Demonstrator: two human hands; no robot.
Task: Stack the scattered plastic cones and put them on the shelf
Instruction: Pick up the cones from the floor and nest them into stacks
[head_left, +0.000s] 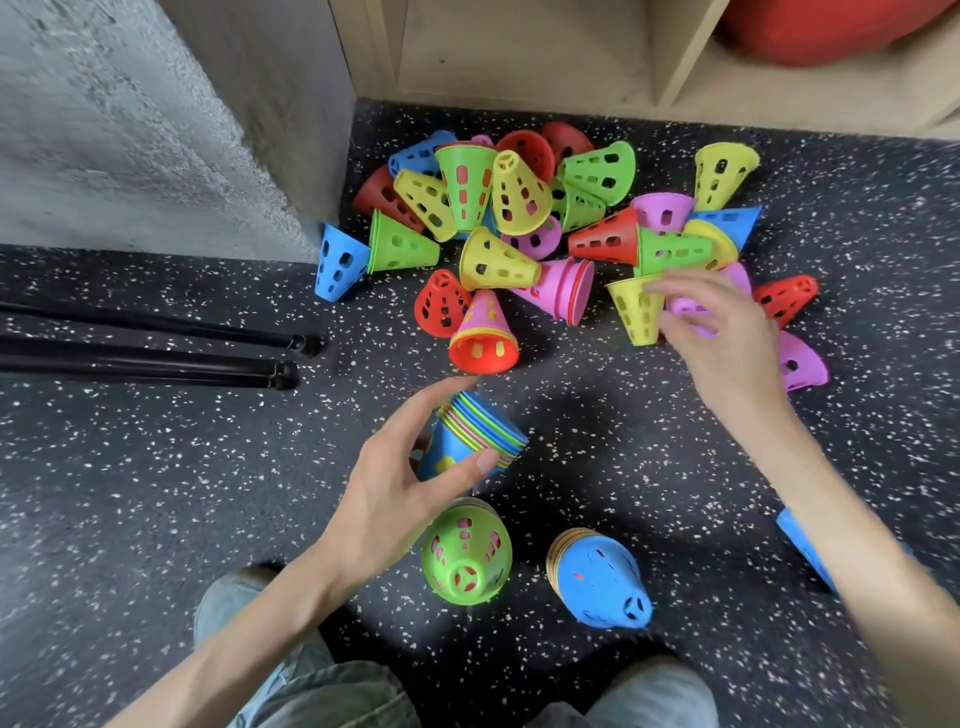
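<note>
Gathering cones off the floor

Holding a nested stack (475, 434) on its side, the left hand (400, 488) has thumb and fingers curled round it, just above the floor (156, 467). Beyond its fingertips lies the scattered pile (524, 223), before the shelf (519, 57). The right hand (727, 343) pinches a pink cone (688, 310), a yellow cone (636, 312) beside its fingers.

Dark speckled floor (130, 467) carries scattered cones (498, 218), a green stack (467, 556) and a blue stack (602, 582)
</note>
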